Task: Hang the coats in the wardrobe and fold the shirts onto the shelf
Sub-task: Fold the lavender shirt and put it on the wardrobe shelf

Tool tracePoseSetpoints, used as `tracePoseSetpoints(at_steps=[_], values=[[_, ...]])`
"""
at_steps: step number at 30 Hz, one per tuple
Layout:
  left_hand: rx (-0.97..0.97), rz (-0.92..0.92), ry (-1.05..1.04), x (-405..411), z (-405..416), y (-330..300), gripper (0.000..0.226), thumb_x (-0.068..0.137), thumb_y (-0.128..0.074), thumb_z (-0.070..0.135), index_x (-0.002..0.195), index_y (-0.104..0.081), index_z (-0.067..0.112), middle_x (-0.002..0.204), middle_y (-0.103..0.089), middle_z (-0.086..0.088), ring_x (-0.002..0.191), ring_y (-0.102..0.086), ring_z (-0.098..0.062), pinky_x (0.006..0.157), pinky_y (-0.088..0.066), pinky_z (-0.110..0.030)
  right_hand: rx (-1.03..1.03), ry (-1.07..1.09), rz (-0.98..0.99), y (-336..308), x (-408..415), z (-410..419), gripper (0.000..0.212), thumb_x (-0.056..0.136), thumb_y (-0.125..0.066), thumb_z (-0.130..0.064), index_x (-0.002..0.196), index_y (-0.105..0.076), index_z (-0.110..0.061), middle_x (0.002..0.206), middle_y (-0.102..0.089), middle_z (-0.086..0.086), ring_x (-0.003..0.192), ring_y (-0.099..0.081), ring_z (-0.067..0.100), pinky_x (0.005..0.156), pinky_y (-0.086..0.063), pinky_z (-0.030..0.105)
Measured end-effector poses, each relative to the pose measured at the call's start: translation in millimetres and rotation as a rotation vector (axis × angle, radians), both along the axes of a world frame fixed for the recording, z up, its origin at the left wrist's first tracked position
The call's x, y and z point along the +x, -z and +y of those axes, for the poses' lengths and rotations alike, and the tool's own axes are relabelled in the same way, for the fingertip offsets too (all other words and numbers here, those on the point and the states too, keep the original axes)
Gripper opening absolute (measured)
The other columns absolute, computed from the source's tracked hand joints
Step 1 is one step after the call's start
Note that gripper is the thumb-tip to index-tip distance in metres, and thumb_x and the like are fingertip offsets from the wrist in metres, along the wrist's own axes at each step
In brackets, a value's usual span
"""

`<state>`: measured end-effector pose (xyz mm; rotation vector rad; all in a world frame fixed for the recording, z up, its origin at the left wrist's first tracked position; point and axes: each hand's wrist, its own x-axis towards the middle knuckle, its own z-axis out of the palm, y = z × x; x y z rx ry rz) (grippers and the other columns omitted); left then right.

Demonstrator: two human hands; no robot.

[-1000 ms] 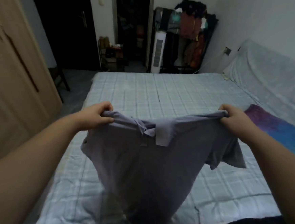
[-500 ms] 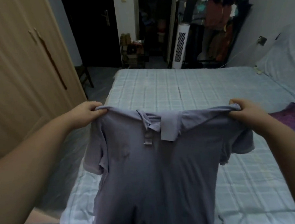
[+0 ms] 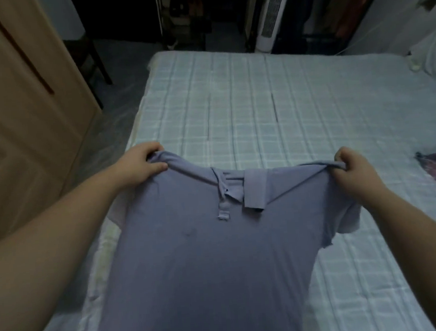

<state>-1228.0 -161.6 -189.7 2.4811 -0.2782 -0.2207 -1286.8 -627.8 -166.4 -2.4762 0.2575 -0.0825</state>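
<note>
While your left hand (image 3: 140,164) and right hand (image 3: 352,166) pinch its shoulders with curled fingers, the shirt (image 3: 206,257) hangs spread — lavender-grey, collared, placket open — over the bed (image 3: 272,103).

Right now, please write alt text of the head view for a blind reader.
Two bare hands, left hand and right hand, hold a grey-purple polo shirt by its shoulders, spread out over a bed with a pale checked cover. A wooden wardrobe stands at left.
</note>
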Motion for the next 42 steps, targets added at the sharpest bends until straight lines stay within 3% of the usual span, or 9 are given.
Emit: tracePoseSetpoints(at_steps=[5,9,12,16,20,24,34,39,42], values=[[0.022,-0.230,-0.131,114,-25,102,0.024,0.078,-0.073,0.009,0.092,-0.057,0.020,0.090,-0.055,-0.009,0.087,-0.053,-0.028,0.073,-0.036,-0.033,-0.225,0.140,-0.090,99,122,-2,0.011,0.089,-0.048,-0.010,0.088,-0.039,-0.017,0.069,-0.049,0.013,0.065,-0.044,0.032,0.061,-0.035,0.038],[0.286,-0.299,-0.310,180,-39,241,0.032,0.080,-0.071,0.021,0.109,-0.058,0.017,0.106,-0.053,-0.014,0.102,-0.049,-0.036,0.085,-0.038,-0.046,-0.290,0.156,-0.026,239,207,4,0.010,0.091,-0.044,-0.020,0.087,-0.035,-0.019,0.069,-0.052,0.012,0.062,-0.046,0.033,0.065,-0.039,0.039],[0.399,-0.267,-0.331,199,-47,341,0.041,0.080,-0.068,0.021,0.120,-0.060,0.015,0.120,-0.052,-0.019,0.111,-0.048,-0.040,0.091,-0.037,-0.049,-0.338,0.131,-0.020,348,238,12,0.008,0.090,-0.052,-0.024,0.093,-0.049,-0.018,0.093,-0.060,0.019,0.083,-0.056,0.041,0.075,-0.045,0.047],[0.373,-0.278,-0.264,188,-44,423,0.052,0.079,-0.054,0.023,0.129,-0.054,0.008,0.133,-0.047,-0.028,0.119,-0.047,-0.046,0.101,-0.040,-0.053,-0.501,0.050,-0.107,446,235,24,0.046,0.085,-0.049,-0.028,0.128,-0.052,-0.012,0.137,-0.051,0.017,0.121,-0.049,0.039,0.101,-0.032,0.060],[0.131,-0.281,-0.316,160,-54,416,0.051,0.090,-0.046,0.017,0.139,-0.045,0.002,0.142,-0.043,-0.026,0.132,-0.039,-0.039,0.115,-0.024,-0.041,-0.373,0.075,-0.228,446,210,22,0.051,0.096,-0.046,-0.025,0.144,-0.040,-0.010,0.155,-0.035,0.017,0.141,-0.032,0.035,0.113,-0.015,0.063],[0.147,-0.220,-0.103,107,-75,392,0.053,0.093,-0.042,0.028,0.144,-0.041,0.010,0.149,-0.041,-0.018,0.138,-0.036,-0.033,0.117,-0.022,-0.038,-0.324,-0.201,-0.334,415,152,39,0.051,0.096,-0.042,-0.021,0.143,-0.042,-0.003,0.150,-0.041,0.022,0.138,-0.037,0.038,0.115,-0.026,0.052],[0.326,-0.098,0.106,-98,-122,380,0.051,0.095,-0.041,0.034,0.142,-0.045,0.014,0.146,-0.044,-0.018,0.132,-0.040,-0.042,0.109,-0.033,-0.053,-0.262,-0.409,0.019,404,-54,45,0.054,0.092,-0.042,-0.027,0.144,-0.046,-0.012,0.151,-0.042,0.014,0.140,-0.037,0.034,0.114,-0.027,0.056],[0.410,-0.037,0.315,-196,-118,388,0.063,0.093,-0.043,0.052,0.147,-0.040,0.021,0.154,-0.035,-0.011,0.142,-0.031,-0.035,0.112,-0.026,-0.057,-0.264,-0.453,0.095,406,-134,20,0.059,0.088,-0.047,-0.032,0.146,-0.044,-0.016,0.154,-0.039,0.009,0.140,-0.038,0.029,0.114,-0.025,0.058],[0.477,-0.033,0.431,-225,-102,395,0.074,0.090,-0.042,0.065,0.152,-0.031,0.024,0.159,-0.027,-0.006,0.146,-0.024,-0.030,0.113,-0.022,-0.060,-0.334,-0.514,0.165,410,-170,2,0.072,0.086,-0.053,-0.047,0.151,-0.036,-0.022,0.160,-0.029,0.001,0.147,-0.027,0.022,0.118,-0.016,0.058]])
